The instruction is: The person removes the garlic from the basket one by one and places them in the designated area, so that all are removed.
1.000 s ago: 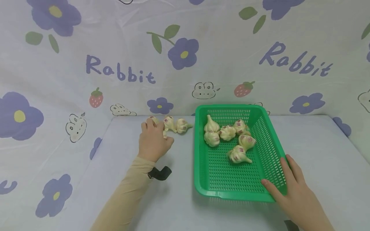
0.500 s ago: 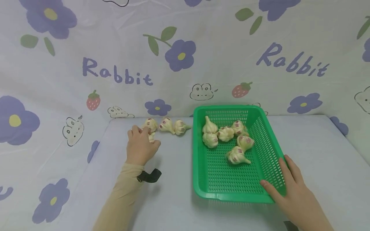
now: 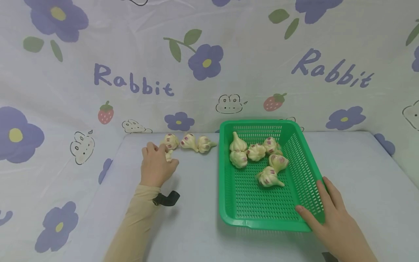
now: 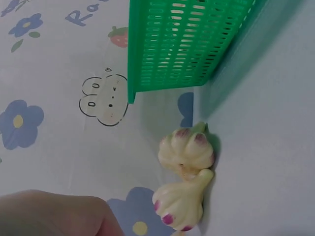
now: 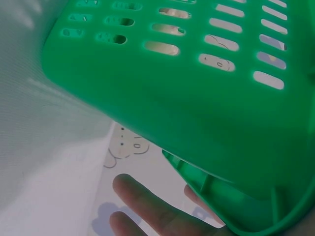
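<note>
In the head view my left hand (image 3: 157,165) is over the table at the left, its thumb and fingers holding a garlic bulb (image 3: 168,155) that they mostly cover. Just behind it stand a garlic bulb with purple marks (image 3: 171,141) and two more in the same row, the middle bulb (image 3: 189,142) and the right bulb (image 3: 204,144). My right hand (image 3: 337,218) grips the front right corner of a green plastic basket (image 3: 222,182), thumb over the rim and fingers along the outside. In the left wrist view only part of a finger (image 4: 59,214) shows.
Several garlic bulbs (image 3: 256,151) lie inside the basket, mostly toward its back. A white cloth (image 3: 193,203) covers the table. Behind rises a white backdrop (image 3: 140,109) printed with purple flowers and rabbits, meeting the table's far edge.
My left hand has moved left with the garlic bulb, uncovering the leftmost bulb of the back row. It has shifted only slightly in the last half second. My right hand stays on the basket.
</note>
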The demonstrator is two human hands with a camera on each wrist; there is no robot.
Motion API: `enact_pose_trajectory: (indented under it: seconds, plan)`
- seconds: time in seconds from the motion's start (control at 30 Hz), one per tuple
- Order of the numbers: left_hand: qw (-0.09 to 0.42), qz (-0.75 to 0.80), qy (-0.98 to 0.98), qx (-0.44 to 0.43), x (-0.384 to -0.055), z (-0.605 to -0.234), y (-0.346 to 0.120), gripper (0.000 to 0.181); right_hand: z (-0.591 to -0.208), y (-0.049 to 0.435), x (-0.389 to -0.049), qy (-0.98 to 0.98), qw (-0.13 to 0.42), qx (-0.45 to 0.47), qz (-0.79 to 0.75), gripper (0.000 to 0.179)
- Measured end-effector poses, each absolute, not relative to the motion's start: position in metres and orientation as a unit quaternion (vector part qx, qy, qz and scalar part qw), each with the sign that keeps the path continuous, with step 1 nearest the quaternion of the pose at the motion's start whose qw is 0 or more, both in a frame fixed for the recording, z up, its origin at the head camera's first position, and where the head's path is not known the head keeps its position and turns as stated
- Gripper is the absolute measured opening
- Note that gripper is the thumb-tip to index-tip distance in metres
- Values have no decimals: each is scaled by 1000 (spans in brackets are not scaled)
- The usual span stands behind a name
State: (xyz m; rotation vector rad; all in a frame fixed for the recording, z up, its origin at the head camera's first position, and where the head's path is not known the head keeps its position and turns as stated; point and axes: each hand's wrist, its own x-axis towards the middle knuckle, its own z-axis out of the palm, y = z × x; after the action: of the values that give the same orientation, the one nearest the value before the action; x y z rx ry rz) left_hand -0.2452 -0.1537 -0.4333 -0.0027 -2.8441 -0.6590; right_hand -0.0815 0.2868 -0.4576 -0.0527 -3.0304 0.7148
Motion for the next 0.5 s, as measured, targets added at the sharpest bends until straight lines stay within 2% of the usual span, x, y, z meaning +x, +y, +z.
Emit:
enact_pose_trajectory:
  seconds: [0.5]
  plan:
    - [113, -220, -969, -17, -266, -469, -166, 38, -461, 287, -80, -973, 25, -13, 229, 100]
